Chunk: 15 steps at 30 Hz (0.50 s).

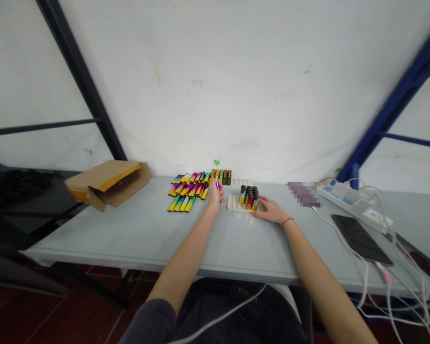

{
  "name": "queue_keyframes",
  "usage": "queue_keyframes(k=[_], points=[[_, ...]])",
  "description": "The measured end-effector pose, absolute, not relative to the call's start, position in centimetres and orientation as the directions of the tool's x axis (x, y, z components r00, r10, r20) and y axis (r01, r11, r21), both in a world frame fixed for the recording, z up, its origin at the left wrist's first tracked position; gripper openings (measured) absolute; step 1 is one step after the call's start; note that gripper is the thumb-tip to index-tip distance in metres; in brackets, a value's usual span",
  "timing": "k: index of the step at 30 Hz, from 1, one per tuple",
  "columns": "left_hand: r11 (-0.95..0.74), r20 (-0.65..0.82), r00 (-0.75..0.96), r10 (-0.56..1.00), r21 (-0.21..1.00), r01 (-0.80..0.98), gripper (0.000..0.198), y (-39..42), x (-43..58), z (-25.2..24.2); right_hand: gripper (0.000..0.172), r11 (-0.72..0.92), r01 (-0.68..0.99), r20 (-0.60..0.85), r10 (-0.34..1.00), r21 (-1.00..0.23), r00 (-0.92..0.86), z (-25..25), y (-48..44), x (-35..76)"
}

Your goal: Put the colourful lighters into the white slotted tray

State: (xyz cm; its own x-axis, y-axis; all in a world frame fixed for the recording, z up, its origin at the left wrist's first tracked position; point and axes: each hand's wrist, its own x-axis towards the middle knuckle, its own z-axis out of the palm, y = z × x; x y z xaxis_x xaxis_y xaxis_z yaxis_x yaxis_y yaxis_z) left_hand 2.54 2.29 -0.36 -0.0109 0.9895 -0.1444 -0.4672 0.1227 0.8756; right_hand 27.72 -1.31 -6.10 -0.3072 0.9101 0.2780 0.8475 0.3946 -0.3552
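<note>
My left hand (pixel 215 197) is closed around a shiny purple metallic sleeve (pixel 218 186), which pokes up past the fingers. Beside it, a white tray with round holes (pixel 232 203) holds several small black-capped vials (pixel 250 198) with yellow and red lower parts, upright at its right side. At the tray's right end, my right hand (pixel 271 211) has its thumb and fingers curled about the edge, close against the nearest vials. Rows of shiny rainbow-coloured metallic sleeves (pixel 181 204) lie flat left of my left hand. Behind that hand stands a group of upright gold-and-green tubes (pixel 224 177).
An opened cardboard box (pixel 105 179) lies at the table's left. Another white tray (pixel 241 182) is near the wall. To the right are a phone (pixel 360 236), a blurred purple item (pixel 304 195), a power strip (pixel 354 200) and tangled white cables. A cable crosses my lap.
</note>
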Motion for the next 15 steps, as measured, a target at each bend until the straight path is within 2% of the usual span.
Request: queue_keyframes(k=[4,10,15], points=[[0.195,-0.233,-0.029,0.972,0.868,-0.457,0.056,2.36,2.27,-0.15,0.065,0.406,0.843,0.298,0.903,-0.354,-0.31,-6.38,-1.13,27.82],[0.153,-0.205,-0.057,0.977,0.862,-0.484,0.042,2.14,2.48,0.5,0.068,0.399,0.852,0.269,0.909,-0.34,-0.318,-6.07,-1.29,27.79],[0.123,-0.191,-0.088,0.978,0.859,-0.496,0.038,2.02,2.79,0.56,0.07,0.401,0.851,0.257,0.91,-0.338,-0.326,-5.79,-1.48,27.73]])
